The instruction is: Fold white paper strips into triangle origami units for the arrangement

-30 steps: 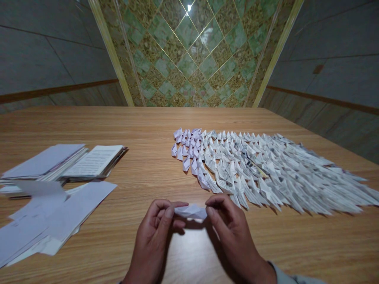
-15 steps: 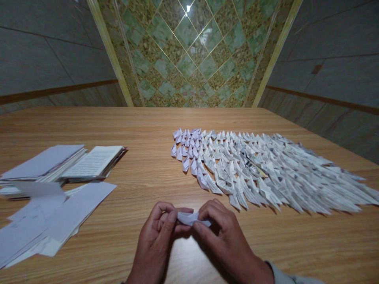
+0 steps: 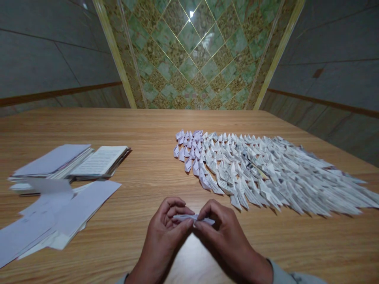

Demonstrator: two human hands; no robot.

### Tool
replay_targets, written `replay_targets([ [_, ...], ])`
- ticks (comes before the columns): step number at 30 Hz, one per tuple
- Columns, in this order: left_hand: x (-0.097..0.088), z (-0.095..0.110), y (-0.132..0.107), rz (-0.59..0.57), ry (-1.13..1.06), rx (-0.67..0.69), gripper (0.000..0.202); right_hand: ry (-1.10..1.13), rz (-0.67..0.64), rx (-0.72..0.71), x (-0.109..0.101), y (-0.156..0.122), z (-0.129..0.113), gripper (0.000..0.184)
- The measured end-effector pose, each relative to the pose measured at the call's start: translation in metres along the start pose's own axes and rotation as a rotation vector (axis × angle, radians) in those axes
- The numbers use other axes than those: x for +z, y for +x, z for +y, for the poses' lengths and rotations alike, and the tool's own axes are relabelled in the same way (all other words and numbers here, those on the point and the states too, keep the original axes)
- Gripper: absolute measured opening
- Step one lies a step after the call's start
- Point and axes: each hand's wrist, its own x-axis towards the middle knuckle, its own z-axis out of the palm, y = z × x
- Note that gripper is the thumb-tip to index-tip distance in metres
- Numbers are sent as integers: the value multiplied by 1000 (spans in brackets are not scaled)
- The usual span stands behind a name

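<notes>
A small folded white paper (image 3: 186,217) is held level between my two hands, just above the near side of the table. My left hand (image 3: 170,227) grips its left part, with the thumb along the near edge and the fingers behind. On its right end, my right hand (image 3: 220,227) pinches with thumb and forefinger. The fingertips of both hands nearly meet at the paper's middle and cover part of it. Beyond my right hand, many folded paper boats (image 3: 233,167) stand in packed rows, plain pale ones at the left and printed ones to the right.
At the left lie stacked papers (image 3: 55,159) beside a pile of printed pages (image 3: 100,159). Loose white sheets (image 3: 79,209) spread in front of them. The wooden table (image 3: 148,130) reaches back toward a tiled green and brown wall (image 3: 189,71).
My left thumb has slid right along the paper toward my right fingertips. The folded paper now looks flatter and narrower. The whole view has shifted slightly.
</notes>
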Motion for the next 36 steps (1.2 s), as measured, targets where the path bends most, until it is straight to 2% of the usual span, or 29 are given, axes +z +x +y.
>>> replay_targets([
  [4,-2,8,4,42,19,-20,49,115,-19,69,-6,5,-2,9],
  [8,-7,12,10,19,-2,-75,54,207,-26,100,-10,10,-1,4],
  [16,-12,8,16,-15,-32,-64,50,209,9,154,-11,15,2,12],
  [21,-11,10,17,24,-41,-41,53,149,-17,35,-15,17,-1,11],
  [25,-12,10,18,33,-34,-34,62,158,-53,3,-16,17,1,11],
  [30,-17,5,23,168,-36,70,60,94,-30,-70,-12,18,-1,15],
  [34,-19,-1,26,226,-20,145,56,-32,22,-118,-4,37,-11,18],
  [36,-19,-3,26,238,-3,156,52,-187,-5,-174,8,56,-15,21],
])
